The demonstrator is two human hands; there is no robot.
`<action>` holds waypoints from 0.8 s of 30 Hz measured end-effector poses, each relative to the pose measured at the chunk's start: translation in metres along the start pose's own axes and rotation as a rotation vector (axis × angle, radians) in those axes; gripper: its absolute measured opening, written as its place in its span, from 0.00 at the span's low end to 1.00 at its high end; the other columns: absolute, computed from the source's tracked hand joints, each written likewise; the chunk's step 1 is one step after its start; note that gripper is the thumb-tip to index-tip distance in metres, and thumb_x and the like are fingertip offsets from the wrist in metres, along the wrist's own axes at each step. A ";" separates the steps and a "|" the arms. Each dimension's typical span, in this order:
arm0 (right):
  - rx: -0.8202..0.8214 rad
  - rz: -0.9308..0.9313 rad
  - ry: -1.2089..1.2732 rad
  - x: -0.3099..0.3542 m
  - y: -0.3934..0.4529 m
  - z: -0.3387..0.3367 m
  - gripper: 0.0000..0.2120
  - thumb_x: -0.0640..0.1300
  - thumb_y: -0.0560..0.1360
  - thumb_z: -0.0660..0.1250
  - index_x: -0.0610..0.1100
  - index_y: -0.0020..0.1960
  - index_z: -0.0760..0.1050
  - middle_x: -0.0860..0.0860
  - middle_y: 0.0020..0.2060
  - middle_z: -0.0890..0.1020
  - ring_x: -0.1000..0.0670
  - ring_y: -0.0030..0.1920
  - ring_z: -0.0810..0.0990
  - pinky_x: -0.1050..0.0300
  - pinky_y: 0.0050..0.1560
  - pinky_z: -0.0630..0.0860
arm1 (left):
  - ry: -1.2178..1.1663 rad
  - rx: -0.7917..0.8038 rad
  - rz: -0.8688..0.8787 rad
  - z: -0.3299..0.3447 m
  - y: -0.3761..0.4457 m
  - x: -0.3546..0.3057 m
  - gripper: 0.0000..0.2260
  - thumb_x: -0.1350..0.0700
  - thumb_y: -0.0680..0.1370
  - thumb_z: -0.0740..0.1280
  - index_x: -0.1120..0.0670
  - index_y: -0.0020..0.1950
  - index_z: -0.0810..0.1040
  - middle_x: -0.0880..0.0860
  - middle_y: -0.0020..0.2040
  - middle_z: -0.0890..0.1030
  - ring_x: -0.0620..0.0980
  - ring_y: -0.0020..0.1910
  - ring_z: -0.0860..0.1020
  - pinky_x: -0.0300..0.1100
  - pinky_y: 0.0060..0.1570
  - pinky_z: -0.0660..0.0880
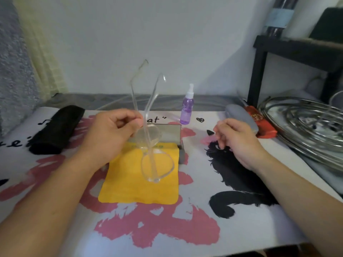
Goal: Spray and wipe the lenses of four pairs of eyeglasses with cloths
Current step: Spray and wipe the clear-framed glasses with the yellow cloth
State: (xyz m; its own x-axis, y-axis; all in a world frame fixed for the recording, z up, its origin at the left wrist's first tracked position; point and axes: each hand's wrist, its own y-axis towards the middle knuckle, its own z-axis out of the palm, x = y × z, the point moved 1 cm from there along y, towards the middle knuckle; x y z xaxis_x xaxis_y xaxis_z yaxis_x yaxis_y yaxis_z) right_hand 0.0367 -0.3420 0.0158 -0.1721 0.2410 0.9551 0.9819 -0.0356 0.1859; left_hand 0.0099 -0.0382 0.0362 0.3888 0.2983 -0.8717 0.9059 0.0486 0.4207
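My left hand (109, 134) pinches a pair of clear-framed eyeglasses (157, 164) near one lens, holding them tilted above a yellow cloth (126, 182) spread flat on the table. The two transparent temple arms stick upward toward the wall. My right hand (235, 140) hovers to the right, fingers loosely curled and holding nothing. A small purple spray bottle (187, 110) with a white nozzle stands upright behind the cloth, between the two hands.
An open grey glasses case (172, 132) sits behind the yellow cloth. A black pouch (55, 128) lies at the left; a grey case (241, 115) and a red case (259, 121) lie at the right. Coiled metal tubing (306, 123) and a black shelf (297, 52) fill the right side.
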 end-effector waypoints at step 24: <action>0.386 -1.076 -0.601 0.011 -0.033 0.067 0.12 0.31 0.78 0.64 0.41 0.52 0.85 0.43 0.62 0.81 0.40 0.64 0.75 0.45 0.64 0.72 | -0.006 -0.037 0.056 -0.007 0.002 0.004 0.09 0.61 0.78 0.72 0.47 0.45 0.85 0.45 0.42 0.87 0.42 0.42 0.83 0.35 0.45 0.78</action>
State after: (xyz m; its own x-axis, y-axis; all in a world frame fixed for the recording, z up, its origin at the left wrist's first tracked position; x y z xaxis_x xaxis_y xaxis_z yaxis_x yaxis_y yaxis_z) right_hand 0.0080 -0.2737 0.0050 -0.9230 0.3728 0.0958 0.3488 0.7046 0.6179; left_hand 0.0122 -0.0302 0.0354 0.4402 0.2954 -0.8479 0.8758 0.0672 0.4781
